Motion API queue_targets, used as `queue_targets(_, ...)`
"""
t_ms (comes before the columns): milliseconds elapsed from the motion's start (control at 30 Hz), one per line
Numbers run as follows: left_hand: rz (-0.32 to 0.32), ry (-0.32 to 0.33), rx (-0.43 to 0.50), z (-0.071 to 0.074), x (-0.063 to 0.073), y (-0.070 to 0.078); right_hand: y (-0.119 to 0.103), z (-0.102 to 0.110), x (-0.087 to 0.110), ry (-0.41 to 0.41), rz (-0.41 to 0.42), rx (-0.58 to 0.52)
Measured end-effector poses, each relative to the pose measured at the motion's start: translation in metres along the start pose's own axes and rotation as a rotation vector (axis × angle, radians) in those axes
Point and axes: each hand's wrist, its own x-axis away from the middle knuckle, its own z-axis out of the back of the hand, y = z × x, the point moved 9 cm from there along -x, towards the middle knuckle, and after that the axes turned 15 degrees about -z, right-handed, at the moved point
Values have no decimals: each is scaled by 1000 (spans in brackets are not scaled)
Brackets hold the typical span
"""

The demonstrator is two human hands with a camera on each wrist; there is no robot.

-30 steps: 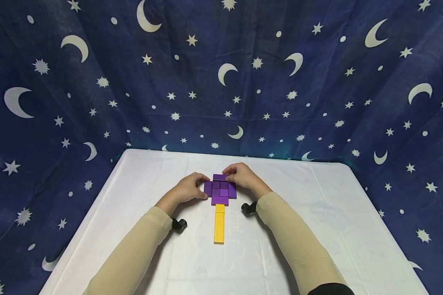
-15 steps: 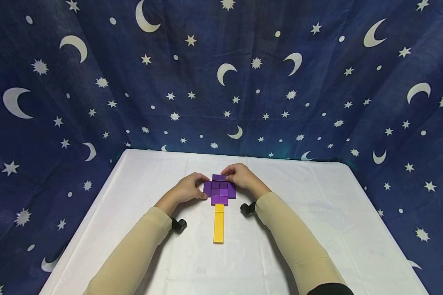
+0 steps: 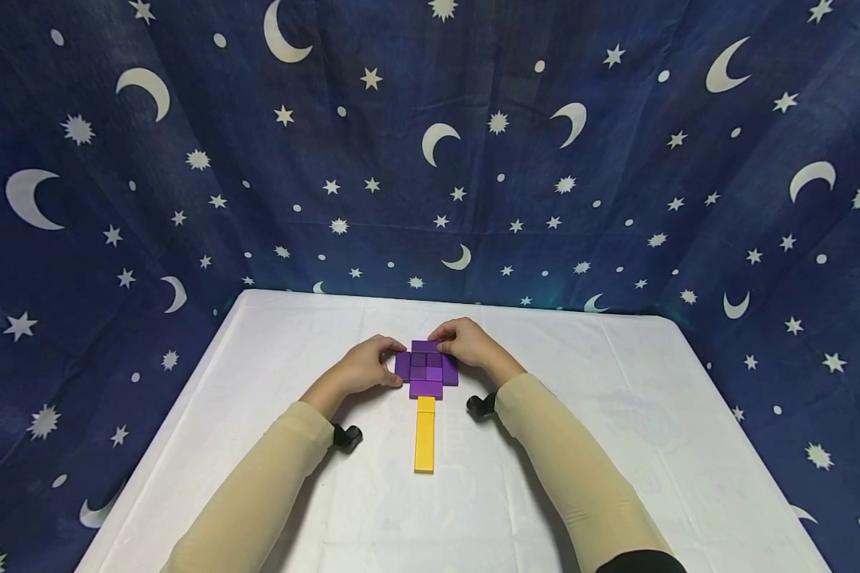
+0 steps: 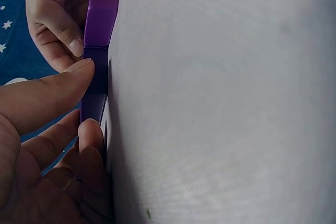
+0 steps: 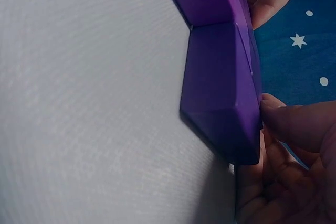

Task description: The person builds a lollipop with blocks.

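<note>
Purple blocks form a flat cross on the white table, seen in the head view. Several small purple squares (image 3: 426,366) make its middle. My left hand (image 3: 361,366) holds the left purple block (image 3: 402,367) by its near and far ends, thumb nearest me. At the far side my right hand (image 3: 469,341) pinches the far purple block (image 3: 423,346) between thumb and finger, hiding its right end. The right purple block (image 3: 451,371) and near purple block (image 3: 426,389) lie untouched. A small yellow block (image 3: 426,404) and a long yellow block (image 3: 424,442) run toward me below.
A white cloth (image 3: 373,509) covers the table. Behind and beside it hangs a dark blue curtain (image 3: 387,151) with moons and stars. A small black camera sits at each wrist, the left camera (image 3: 348,437) and right camera (image 3: 481,406) close to the cloth.
The far purple block has slid very slightly toward me, against the middle squares, with my right hand on it. My left hand and the yellow blocks stay put.
</note>
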Motion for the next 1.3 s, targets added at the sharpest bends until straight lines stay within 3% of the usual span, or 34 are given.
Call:
queue_targets(567, 1, 4, -3, 3, 3, 3, 0, -2, -1, 4, 10, -15)
queue_targets(1067, -26, 14, 9, 1, 2, 0, 11, 8, 5, 56, 3, -107)
queue_targets(1300, -8, 20, 66, 3, 3, 0, 20, 12, 11, 86, -18, -101)
